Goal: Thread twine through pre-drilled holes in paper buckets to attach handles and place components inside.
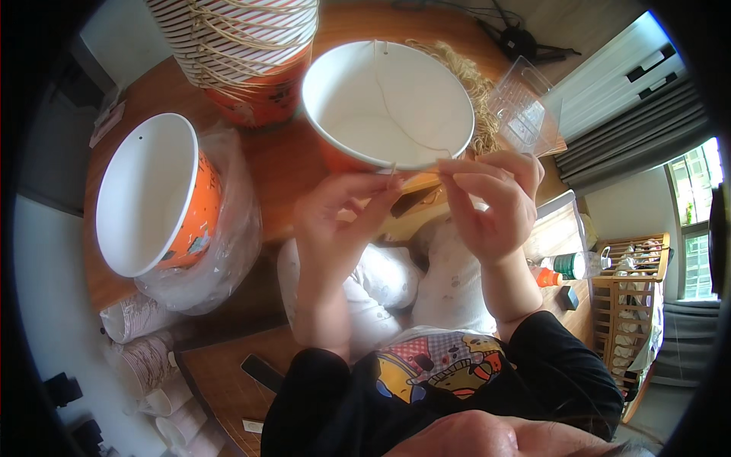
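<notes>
Left hand [335, 209] and right hand [495, 206] are working at the near rim of the bucket [343, 99]; clock positions are referring to its centre. At seven o'clock, the left thumb and forefinger are pressing together, apparently gripping the short end of the cord [389, 109]. Between four and five o'clock, the right thumb and forefinger are pinching the cord.

The step in hand appears to be working the cord end at the rim. For best control, both pinches should be staying close to the rim, the right hand should be drawing only lightly, and the strand should be running without kinks. Hard pulling would be risking a bent rim or a slipped end.

The bucket is standing on the counter [278, 167], just beyond the hands. The cord is running from the rim at twelve o'clock, across the inside, to the right fingertips at five. Outside the wall, a hank [476, 91] is lying at two o'clock; a stack of buckets [244, 61] is standing at ten and a spare bucket [148, 198] at eight.
</notes>
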Available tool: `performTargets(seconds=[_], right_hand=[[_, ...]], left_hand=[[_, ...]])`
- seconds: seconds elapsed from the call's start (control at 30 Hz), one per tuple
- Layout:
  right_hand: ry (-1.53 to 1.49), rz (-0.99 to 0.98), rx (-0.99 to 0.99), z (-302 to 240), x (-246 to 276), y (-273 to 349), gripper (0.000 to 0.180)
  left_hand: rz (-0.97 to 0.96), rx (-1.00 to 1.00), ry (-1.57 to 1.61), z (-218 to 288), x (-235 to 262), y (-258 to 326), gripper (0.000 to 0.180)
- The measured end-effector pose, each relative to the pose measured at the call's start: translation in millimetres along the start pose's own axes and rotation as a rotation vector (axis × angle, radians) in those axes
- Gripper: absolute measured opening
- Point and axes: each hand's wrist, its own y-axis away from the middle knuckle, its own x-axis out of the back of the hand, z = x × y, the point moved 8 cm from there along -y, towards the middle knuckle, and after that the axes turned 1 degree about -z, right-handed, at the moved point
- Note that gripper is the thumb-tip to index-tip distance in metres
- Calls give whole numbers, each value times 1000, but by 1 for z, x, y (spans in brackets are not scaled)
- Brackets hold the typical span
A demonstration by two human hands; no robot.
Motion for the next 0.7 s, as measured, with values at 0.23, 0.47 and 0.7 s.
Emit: performTargets(seconds=[0.23,0.47,0.7], right_hand=[[-147,-40,-104,-14,-2,5,37],[-229,-57,-143,-17,-10,11,39],[-250,-68,-213,-11,-9,16,38]], left_hand=[[33,18,57,-5,-5,0,12],[15,69,252,-8,-8,2,18],[-15,77,365,-9,-11,3,21]])
